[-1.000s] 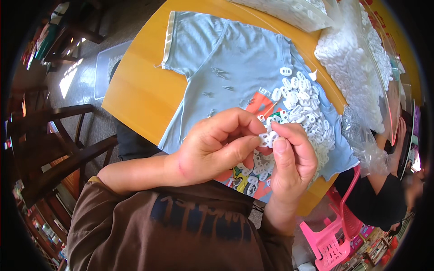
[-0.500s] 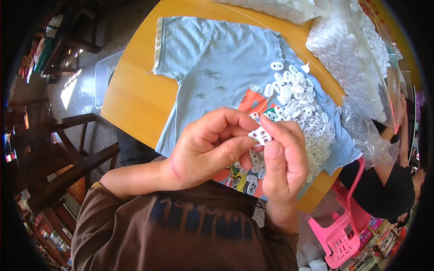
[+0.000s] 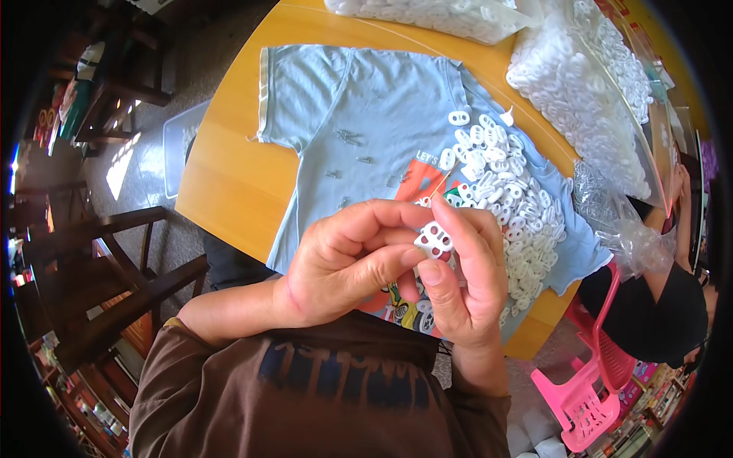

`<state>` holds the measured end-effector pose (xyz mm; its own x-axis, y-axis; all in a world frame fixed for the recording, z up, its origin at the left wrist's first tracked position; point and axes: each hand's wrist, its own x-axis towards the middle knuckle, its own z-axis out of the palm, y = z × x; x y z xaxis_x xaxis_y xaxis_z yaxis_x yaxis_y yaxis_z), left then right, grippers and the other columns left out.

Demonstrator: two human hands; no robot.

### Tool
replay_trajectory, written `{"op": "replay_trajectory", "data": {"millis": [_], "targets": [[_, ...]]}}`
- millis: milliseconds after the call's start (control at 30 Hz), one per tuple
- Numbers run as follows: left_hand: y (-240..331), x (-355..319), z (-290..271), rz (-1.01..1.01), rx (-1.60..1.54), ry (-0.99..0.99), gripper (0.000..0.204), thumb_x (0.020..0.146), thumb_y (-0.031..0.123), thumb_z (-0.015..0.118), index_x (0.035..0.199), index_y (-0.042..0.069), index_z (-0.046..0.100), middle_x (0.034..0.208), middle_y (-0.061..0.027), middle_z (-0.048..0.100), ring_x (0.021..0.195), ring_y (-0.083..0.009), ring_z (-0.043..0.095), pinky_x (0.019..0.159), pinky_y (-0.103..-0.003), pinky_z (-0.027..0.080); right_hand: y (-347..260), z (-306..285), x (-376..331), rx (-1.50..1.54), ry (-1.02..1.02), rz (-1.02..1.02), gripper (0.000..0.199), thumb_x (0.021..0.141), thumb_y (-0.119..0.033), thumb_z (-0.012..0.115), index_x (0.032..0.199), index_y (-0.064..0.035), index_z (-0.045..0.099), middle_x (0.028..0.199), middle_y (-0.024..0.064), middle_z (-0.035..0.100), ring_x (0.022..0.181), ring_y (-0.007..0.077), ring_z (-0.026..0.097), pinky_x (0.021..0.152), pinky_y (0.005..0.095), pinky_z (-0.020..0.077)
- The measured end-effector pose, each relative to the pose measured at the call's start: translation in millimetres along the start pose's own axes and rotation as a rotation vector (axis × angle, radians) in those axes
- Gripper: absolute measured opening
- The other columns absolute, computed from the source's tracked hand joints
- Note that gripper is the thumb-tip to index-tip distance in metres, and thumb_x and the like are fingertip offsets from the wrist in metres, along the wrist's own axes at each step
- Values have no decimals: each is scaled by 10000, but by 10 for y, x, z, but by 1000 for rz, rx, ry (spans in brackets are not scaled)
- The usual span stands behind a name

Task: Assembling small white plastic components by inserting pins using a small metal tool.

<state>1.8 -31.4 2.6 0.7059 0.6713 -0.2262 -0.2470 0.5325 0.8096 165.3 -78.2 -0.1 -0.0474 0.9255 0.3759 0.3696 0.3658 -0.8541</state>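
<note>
Head view: my left hand (image 3: 343,263) and my right hand (image 3: 458,282) meet in front of my chest, above the edge of the round yellow wooden table (image 3: 229,183). Both hands pinch one small white plastic piece with two holes (image 3: 434,241). My fingers are curled in tight around it. Just behind my hands a pile of the same white plastic pieces (image 3: 511,198) lies on a light blue shirt (image 3: 366,114) spread flat on the table.
</note>
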Motion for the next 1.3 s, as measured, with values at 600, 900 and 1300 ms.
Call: {"op": "replay_trajectory", "data": {"millis": [600, 900, 1300], "targets": [[-117, 14, -87, 269, 285, -4, 313, 819, 32, 619, 1109, -20, 512, 835, -74, 623, 672, -87, 584, 597, -219, 475, -66, 11, -7, 97, 10, 44, 295, 855, -12, 508, 1144, 41, 533, 869, 84, 545, 714, 147, 507, 640, 244, 423], [2, 110, -148, 576, 761, -26, 347, 758, 20, 668, 1085, -19, 556, 824, -81, 597, 647, -132, 569, 590, -247, 462, -28, 75, -129, 616, 131, 272, 244, 867, -2, 500, 1106, 25, 461, 945, 72, 516, 728, 89, 478, 652, 215, 405], [-128, -25, -41, 308, 265, 67, 278, 817, 19, 609, 1090, -2, 563, 851, -44, 580, 628, -78, 573, 539, -198, 458, 33, 144, -126, 343, 107, 65, 287, 823, -35, 596, 1085, 17, 491, 867, 97, 551, 681, 142, 495, 587, 240, 411]]}}
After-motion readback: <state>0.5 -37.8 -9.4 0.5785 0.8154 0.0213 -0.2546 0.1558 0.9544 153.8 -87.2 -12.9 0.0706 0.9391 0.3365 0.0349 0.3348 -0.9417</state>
